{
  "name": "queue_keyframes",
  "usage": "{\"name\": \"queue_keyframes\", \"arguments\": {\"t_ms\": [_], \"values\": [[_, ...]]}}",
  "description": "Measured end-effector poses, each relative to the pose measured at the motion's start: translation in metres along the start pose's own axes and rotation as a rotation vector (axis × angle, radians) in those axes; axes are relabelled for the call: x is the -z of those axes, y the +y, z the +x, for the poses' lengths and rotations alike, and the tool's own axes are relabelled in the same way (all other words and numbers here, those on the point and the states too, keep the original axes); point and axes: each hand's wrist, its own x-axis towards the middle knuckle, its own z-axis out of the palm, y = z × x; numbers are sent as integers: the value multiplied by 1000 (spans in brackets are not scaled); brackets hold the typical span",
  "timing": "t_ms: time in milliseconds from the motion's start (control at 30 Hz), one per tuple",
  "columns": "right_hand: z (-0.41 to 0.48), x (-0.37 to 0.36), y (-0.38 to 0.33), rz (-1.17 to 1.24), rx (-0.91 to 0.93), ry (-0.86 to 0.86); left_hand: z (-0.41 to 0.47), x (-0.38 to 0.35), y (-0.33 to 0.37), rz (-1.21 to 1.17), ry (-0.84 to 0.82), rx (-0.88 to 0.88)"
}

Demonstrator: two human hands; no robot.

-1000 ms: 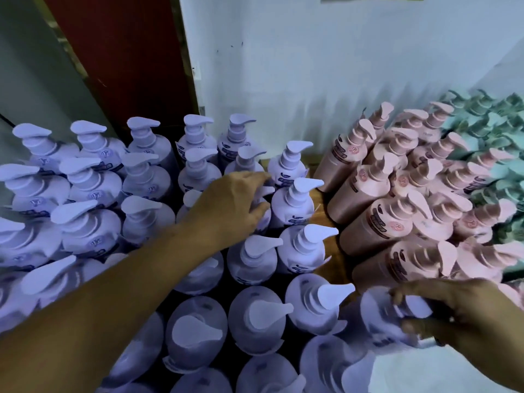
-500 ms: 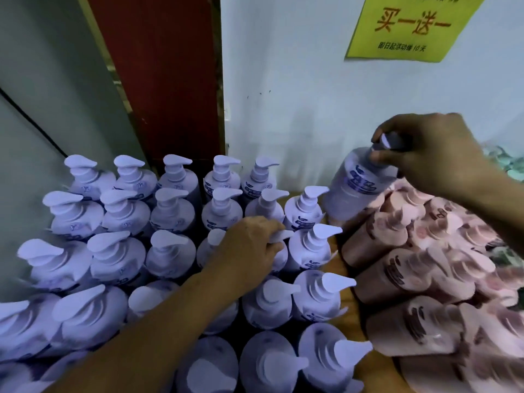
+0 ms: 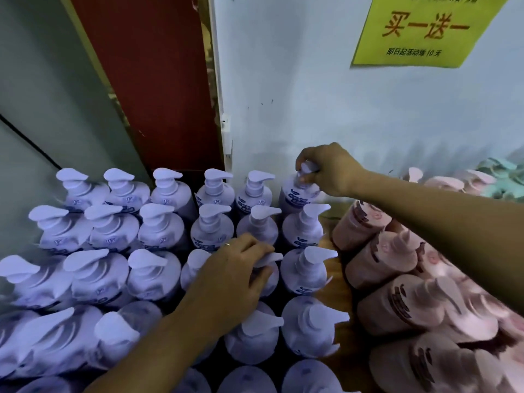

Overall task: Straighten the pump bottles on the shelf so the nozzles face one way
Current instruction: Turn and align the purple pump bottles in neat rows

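Rows of lavender pump bottles (image 3: 158, 231) fill the left of a wooden shelf (image 3: 337, 282), most nozzles pointing right. My right hand (image 3: 329, 168) grips the pump head of one lavender bottle (image 3: 295, 195) at the right end of the back row, against the wall; its nozzle is hidden by my fingers. My left hand (image 3: 235, 276) rests over a middle-row lavender bottle (image 3: 268, 275), fingers curled around its pump, whose nozzle tip pokes out to the right.
Pink pump bottles (image 3: 397, 302) crowd the right side, leaning left. Teal bottles (image 3: 502, 177) show at the far right. A yellow sign (image 3: 425, 29) hangs on the pale wall behind. A red panel (image 3: 158, 95) and a grey partition close the left.
My right hand carried a lavender bottle from the front right up over the pink bottles and down to the back row's right end. My left hand stayed on its bottle.
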Motion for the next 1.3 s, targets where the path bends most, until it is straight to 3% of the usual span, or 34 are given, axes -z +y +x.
{"name": "queue_keyframes", "arguments": {"t_ms": [600,800,1300], "values": [[9,-23,5,158,62,-76,-2,2,5,78,0,22],[16,-24,19,71,134,-83,-2,3,6,60,-1,15],[4,-34,30,241,50,-60,-2,4,5,55,-27,33]]}}
